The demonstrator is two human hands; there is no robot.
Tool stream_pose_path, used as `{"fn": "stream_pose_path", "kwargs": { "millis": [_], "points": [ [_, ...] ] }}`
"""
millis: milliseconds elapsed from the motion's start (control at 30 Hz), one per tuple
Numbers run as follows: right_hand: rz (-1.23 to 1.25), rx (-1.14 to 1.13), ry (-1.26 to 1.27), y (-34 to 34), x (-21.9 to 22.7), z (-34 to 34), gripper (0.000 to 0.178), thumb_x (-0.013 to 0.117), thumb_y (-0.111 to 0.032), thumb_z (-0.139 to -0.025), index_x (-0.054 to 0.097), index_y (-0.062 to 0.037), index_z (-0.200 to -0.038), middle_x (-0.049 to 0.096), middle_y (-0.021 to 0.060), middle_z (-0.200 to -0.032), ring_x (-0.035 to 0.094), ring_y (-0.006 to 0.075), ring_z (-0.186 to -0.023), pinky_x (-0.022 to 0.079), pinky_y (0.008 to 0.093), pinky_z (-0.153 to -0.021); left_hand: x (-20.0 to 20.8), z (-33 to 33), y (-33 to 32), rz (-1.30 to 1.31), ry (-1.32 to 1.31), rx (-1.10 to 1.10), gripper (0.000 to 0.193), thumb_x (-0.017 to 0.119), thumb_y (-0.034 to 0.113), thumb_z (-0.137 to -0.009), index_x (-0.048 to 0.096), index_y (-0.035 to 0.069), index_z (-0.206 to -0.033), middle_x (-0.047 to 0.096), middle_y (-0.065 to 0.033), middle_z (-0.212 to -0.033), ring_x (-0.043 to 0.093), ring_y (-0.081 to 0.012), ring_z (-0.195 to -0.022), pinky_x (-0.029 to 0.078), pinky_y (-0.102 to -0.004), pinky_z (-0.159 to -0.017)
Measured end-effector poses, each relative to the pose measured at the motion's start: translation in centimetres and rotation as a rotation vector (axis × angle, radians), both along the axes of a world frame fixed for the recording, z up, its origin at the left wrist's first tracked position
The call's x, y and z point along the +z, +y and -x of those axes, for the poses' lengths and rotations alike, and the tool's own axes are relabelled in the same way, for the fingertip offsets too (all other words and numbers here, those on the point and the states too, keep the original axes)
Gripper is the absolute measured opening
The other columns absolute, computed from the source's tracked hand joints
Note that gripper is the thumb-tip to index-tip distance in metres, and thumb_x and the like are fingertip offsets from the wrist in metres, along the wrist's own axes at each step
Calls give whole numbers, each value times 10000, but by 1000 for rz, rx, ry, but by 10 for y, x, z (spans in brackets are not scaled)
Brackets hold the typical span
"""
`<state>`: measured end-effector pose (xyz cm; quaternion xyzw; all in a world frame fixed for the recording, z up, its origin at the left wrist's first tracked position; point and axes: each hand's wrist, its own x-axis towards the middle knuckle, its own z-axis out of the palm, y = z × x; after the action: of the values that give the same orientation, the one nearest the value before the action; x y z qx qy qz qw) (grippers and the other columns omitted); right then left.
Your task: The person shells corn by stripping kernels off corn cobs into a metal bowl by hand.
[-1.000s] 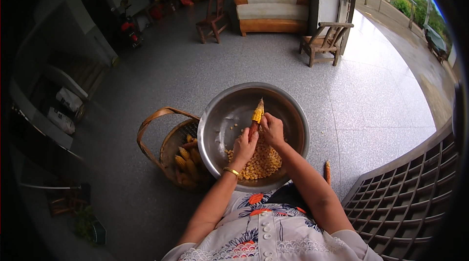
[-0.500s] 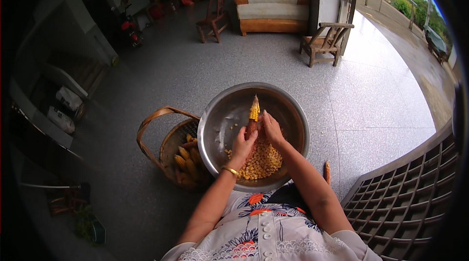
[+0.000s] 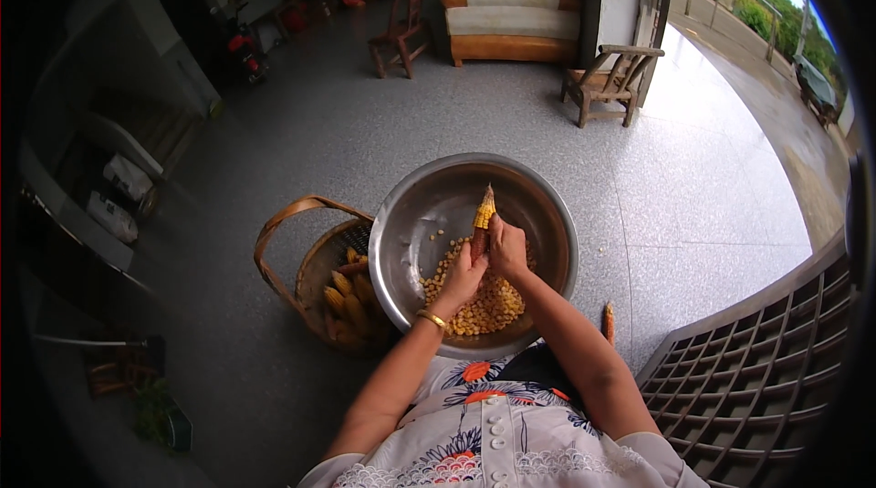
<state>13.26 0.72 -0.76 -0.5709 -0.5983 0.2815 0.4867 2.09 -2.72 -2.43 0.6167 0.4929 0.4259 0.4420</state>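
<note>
Holding corn cob (image 3: 484, 220) by its reddish bare part in closed left-hand grip (image 3: 463, 280), over steel basin (image 3: 411, 214); touching its right side with curled right-hand grip (image 3: 507, 246), the nearer one to the yellow-kernelled band. Aligned lengthwise away from the body, tip beyond both grips. Below the grips, note loose kernels (image 3: 488, 310); to their left, basket (image 3: 315, 273) of corn ears (image 3: 339, 294); to their right, past the rim, reddish cob (image 3: 610, 324) on floor (image 3: 675, 205)
</note>
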Motion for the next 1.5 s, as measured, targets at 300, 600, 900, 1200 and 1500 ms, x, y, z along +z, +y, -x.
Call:
{"fn": "stream_pose_path", "kwargs": {
  "millis": [300,600,900,1200,1500],
  "points": [
    [1,159,192,1,-1,-2,343,412,-281,-870,505,29,-756,490,170,-607,456,235,-526,382,329,-531,5,-7,-1,65,-302,40,223,476,202,-860,436,35,-1004,491,3,-774,466,-71,-584,400,-206,-487],
    [161,299,609,6,-6,-6,386,393,-355,-881,526,-11,-768,516,15,-634,442,96,-552,374,245,-514,4,1,1,13,-57,57,299,506,238,-827,429,10,-1005,569,-123,-848,564,-261,-719,443,-334,-607],
    [185,201,494,7,-6,-7,453,355,-392,-891,545,-5,-752,495,12,-624,421,70,-566,371,236,-522,8,-2,-4,-208,284,108,299,508,225,-814,411,16,-1004,549,-215,-825,537,-393,-784,425,-399,-631],
    [195,288,589,9,-12,-5,382,374,-375,-889,523,-29,-823,491,-25,-682,422,47,-589,369,211,-536,19,-1,-5,159,-77,32,330,526,266,-811,427,-4,-972,577,-158,-783,566,-342,-705,434,-388,-589],
    [161,299,359,3,-3,-3,414,356,-397,-884,518,-26,-793,524,28,-671,480,96,-585,397,254,-552,12,-5,-5,-296,382,193,259,509,179,-786,404,6,-948,540,-232,-859,518,-409,-790,419,-452,-630]
  ]
}}
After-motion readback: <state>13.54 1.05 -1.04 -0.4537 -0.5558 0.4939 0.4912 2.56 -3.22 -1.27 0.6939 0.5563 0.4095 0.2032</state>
